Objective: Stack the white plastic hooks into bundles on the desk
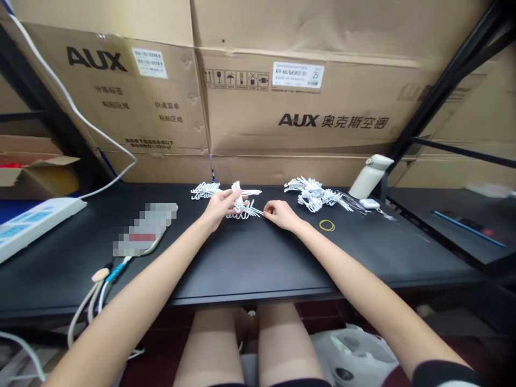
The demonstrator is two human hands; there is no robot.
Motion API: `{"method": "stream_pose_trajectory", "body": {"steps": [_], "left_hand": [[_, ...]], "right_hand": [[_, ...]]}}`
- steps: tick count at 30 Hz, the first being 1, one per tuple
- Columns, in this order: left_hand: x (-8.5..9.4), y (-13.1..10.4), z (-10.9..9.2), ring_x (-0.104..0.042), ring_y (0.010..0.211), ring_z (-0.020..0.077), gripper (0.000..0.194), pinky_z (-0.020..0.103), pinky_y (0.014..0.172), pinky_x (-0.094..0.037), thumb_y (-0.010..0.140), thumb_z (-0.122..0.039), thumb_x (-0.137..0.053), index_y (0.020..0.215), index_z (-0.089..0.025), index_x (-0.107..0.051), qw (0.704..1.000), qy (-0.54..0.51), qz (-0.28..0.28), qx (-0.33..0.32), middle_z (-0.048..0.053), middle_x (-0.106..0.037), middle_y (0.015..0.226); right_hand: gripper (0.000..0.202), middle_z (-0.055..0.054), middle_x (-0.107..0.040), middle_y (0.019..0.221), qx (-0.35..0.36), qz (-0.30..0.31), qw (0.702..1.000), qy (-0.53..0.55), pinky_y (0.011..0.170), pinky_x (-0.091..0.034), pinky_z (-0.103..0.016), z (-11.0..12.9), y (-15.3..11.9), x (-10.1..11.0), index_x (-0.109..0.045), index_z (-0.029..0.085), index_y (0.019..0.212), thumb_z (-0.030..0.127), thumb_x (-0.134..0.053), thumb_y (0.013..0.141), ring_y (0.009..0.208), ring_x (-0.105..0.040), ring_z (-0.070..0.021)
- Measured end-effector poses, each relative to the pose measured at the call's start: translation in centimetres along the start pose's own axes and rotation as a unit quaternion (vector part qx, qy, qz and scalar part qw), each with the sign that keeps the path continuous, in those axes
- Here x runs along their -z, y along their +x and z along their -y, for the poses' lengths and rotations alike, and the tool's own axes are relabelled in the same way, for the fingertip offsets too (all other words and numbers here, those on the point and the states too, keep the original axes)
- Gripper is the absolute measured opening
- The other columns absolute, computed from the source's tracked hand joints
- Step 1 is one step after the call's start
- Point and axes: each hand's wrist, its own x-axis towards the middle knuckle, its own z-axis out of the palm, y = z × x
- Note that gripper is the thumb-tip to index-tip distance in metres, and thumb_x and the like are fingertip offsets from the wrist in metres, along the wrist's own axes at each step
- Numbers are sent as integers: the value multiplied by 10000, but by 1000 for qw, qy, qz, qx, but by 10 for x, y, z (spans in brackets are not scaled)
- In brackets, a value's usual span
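My left hand [224, 207] is closed around a small bunch of white hooks [237, 196], thin pieces with curled ends. Just right of it, my right hand [279, 214] pinches the tip of a thin white hook that sticks out of a loose pile of white hooks [246, 210] on the black table [258, 263]. Behind my left hand lies another group of white hooks [205, 190]. A larger heap of white hooks [312, 192] rests to the right of my right hand. Yellow rubber bands [327, 225] lie in front of that heap.
A phone with a cable [147, 231] and a white power strip [38, 223] are on the left. At the back right stand a white bottle [371, 176] and a small white case [370, 204]. Large cardboard boxes [250, 123] rise behind the table.
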Motion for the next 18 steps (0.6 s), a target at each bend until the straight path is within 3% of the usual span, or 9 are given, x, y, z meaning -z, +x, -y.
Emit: {"method": "stream_pose_trajectory", "body": {"steps": [8,13,18], "left_hand": [[-1,-2,-2,-697,887,232,405,295,672,-579,732,-433,-717,983,-124,-641,1000,1,6,8,145,-694,1059],[-2,-3,-5,-700,867,234,416,301,664,-581,725,-436,-724,985,-122,-643,1000,1,15,11,148,-700,1040],[-6,-8,-7,-698,876,251,404,333,686,-584,728,-437,-722,969,-123,-637,995,9,83,51,154,-691,1051]], "right_hand": [[72,-35,-646,686,-64,17,998,-3,585,-417,-219,-6,-2,13,-604,140,681,80,-584,714,601,-556,-109],[65,-14,-598,591,-140,45,975,165,419,-414,-191,-13,0,17,-589,138,722,77,-606,709,502,-557,-105],[50,-16,-610,590,-134,66,956,252,371,-419,-155,-14,2,16,-643,120,724,112,-668,682,495,-541,-85]]}}
